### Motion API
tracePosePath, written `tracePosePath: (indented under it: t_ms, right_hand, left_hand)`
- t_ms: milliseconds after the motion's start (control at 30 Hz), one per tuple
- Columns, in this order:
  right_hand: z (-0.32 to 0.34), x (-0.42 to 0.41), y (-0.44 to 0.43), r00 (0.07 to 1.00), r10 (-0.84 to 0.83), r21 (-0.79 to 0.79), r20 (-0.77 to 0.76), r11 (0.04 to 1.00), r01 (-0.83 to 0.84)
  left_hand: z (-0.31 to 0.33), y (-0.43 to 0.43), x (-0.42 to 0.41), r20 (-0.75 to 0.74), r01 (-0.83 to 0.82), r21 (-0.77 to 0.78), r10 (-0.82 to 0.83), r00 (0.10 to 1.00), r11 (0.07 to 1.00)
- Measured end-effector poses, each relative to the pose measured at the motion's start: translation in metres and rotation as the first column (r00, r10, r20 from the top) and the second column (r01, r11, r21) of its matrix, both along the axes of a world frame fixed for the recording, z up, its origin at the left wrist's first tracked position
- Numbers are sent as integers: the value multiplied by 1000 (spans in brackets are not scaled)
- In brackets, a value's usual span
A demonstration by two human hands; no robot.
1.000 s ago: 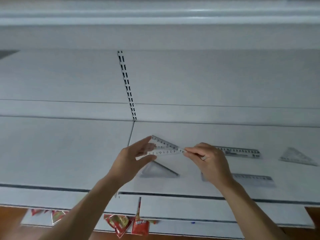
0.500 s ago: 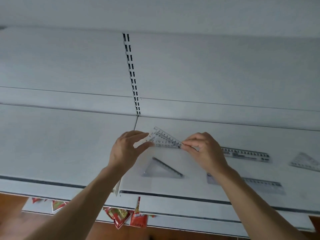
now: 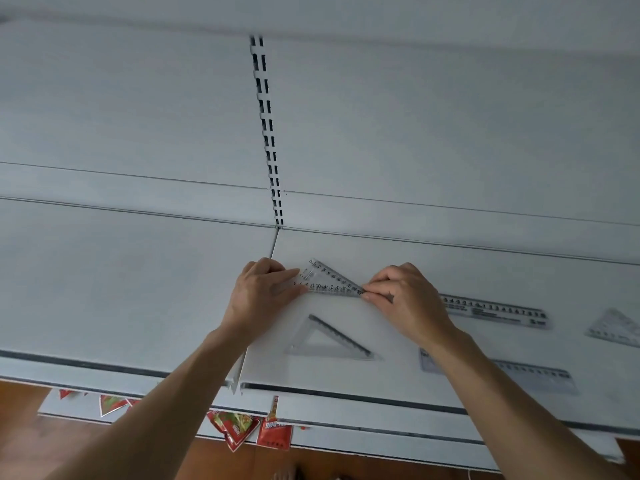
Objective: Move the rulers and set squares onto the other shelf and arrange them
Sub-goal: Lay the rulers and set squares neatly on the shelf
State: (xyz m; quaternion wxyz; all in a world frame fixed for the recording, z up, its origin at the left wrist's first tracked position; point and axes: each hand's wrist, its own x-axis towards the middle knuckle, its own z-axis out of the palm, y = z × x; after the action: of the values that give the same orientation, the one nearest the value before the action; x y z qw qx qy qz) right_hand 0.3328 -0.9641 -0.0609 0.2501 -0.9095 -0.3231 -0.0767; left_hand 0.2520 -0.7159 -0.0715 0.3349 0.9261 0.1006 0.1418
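A clear set square with printed numbers is held over the back of the right white shelf. My left hand holds its left corner and my right hand pinches its right tip. A second clear set square lies flat on the shelf just in front of it. To the right lie a clear ruler, another ruler nearer the front edge, partly hidden by my right forearm, and a third set square at the far right.
The left shelf adjoins the right one at a seam below the slotted upright. A lower shelf edge shows red snack packets hanging. Wooden floor lies below.
Both hands carried the set square slightly back and down towards the shelf's rear left corner. The view tilted so the upper shelf edge left the frame.
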Motion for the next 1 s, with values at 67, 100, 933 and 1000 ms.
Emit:
tracePosePath:
  t_ms: [67, 100, 933, 1000]
  right_hand:
    - [0, 0, 1, 1000, -11, 7, -14, 1000, 11]
    - [0, -1, 1, 1000, -15, 8, -20, 1000, 15]
    - [9, -3, 3, 989, -59, -72, -136, 996, 50]
    - [11, -4, 1, 988, -47, -79, -144, 996, 36]
  left_hand:
    - [-1, 0, 0, 1, 8, 1, -8, 1000, 1000]
    - [-2, 1, 0, 1, 10, 1, -10, 1000, 1000]
    - [-2, 1, -2, 0, 7, 31, -7, 1000, 999]
    - [2, 0, -4, -25, -2, -2, 2, 1000, 1000]
